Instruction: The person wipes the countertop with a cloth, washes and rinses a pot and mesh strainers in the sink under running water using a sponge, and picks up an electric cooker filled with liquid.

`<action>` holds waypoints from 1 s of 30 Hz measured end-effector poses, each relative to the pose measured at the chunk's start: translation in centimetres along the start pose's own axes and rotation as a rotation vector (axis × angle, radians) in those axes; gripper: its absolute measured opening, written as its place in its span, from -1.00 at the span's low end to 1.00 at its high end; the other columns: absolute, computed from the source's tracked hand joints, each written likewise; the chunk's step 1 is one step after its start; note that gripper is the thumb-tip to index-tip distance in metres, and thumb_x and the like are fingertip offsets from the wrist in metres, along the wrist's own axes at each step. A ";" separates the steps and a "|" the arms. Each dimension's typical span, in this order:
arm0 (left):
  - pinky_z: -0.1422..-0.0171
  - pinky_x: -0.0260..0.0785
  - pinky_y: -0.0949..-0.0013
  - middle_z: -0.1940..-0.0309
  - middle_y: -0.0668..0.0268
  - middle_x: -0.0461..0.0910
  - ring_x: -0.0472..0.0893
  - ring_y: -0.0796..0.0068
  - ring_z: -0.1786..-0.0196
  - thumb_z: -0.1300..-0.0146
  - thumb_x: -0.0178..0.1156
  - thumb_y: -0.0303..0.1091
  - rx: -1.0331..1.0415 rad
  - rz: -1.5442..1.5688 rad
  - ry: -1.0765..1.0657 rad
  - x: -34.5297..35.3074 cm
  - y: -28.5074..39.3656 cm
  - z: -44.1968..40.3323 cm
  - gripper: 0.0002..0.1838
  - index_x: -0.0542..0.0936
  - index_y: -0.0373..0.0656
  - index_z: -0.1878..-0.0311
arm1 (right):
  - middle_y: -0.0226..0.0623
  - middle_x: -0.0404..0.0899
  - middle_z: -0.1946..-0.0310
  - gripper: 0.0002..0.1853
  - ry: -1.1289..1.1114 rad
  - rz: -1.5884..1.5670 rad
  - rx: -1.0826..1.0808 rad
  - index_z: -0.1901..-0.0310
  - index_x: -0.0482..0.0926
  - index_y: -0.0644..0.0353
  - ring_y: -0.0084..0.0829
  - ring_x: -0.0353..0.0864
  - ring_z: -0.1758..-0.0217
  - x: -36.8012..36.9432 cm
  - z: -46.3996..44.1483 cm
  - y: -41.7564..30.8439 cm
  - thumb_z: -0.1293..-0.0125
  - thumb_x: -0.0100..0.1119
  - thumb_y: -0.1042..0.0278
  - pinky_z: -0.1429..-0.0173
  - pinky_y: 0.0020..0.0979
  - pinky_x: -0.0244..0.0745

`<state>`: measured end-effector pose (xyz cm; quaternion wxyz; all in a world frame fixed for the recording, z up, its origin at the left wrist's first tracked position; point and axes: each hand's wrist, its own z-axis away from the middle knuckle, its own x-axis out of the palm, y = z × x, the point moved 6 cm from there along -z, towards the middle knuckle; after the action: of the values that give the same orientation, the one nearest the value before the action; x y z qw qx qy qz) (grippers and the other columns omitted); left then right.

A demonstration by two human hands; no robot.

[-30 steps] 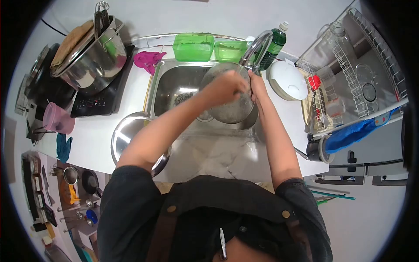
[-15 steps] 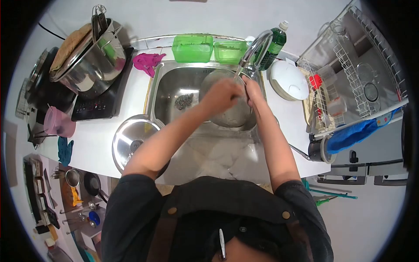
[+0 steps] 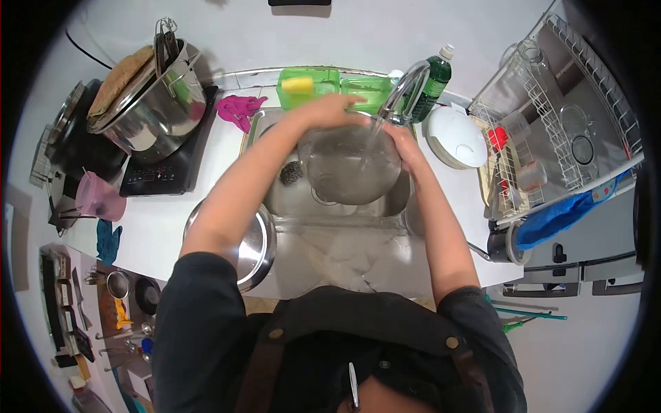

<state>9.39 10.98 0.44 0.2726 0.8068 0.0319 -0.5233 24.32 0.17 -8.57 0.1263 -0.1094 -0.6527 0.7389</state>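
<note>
A clear, round bowl (image 3: 354, 172) is held tilted over the steel sink (image 3: 396, 206), under the faucet (image 3: 410, 89). Water runs from the spout onto its inside. My left hand (image 3: 334, 111) is at the far rim, its fingers lying along the edge and partly hidden. My right hand (image 3: 406, 146) grips the right rim near the spout, fingers wrapped over the edge. A dark scouring pad (image 3: 291, 173) lies in the sink, left of the bowl. Behind the sink, a yellow sponge (image 3: 297, 85) rests in a green container (image 3: 286, 97).
A shiny round lid (image 3: 258, 244) lies at the sink's front left. A pink cloth (image 3: 241, 110) and an induction cooker (image 3: 157, 177) with a large pot (image 3: 148, 113) stand left. Right are white bowls (image 3: 456, 138), a green bottle (image 3: 435, 79) and a wire dish rack (image 3: 513, 151).
The bowl has risen and shifted left under the faucet. My left hand has moved up and left, onto the far rim. The yellow sponge now shows in the green container.
</note>
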 end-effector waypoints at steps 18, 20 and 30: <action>0.17 0.49 0.34 0.23 0.26 0.61 0.60 0.44 0.24 -0.39 -0.04 -0.11 -1.024 1.475 0.257 5.3 -8.7 8.9 -0.67 0.56 -0.15 0.08 | -0.09 0.63 0.27 -0.71 -0.407 -0.024 0.120 0.13 0.53 0.48 -0.36 0.67 0.25 4.6 2.3 -7.3 -0.29 0.10 0.36 0.11 -0.45 0.61; 0.14 0.50 0.32 0.22 0.26 0.61 0.60 0.43 0.24 -0.40 -0.06 -0.12 -1.033 1.370 0.257 7.9 -12.0 8.6 -0.67 0.55 -0.16 0.08 | -0.09 0.62 0.25 -0.69 -0.395 -0.064 0.130 0.12 0.52 0.49 -0.37 0.68 0.26 4.5 2.0 -7.2 -0.31 0.10 0.34 0.13 -0.47 0.62; 0.03 0.53 0.15 0.13 0.18 0.57 0.61 0.28 0.10 -0.44 -0.28 -0.25 -1.096 1.803 0.408 7.5 -10.3 10.4 -0.66 0.47 -0.20 0.05 | -0.10 0.64 0.37 -0.68 -0.370 -0.008 0.103 0.17 0.53 0.50 -0.37 0.69 0.32 4.4 1.9 -7.7 -0.31 0.11 0.30 0.27 -0.48 0.64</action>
<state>0.69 13.07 -13.33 0.8722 0.3729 -0.2999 0.1011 19.88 0.69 -0.72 0.0128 0.0375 -0.6265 0.7784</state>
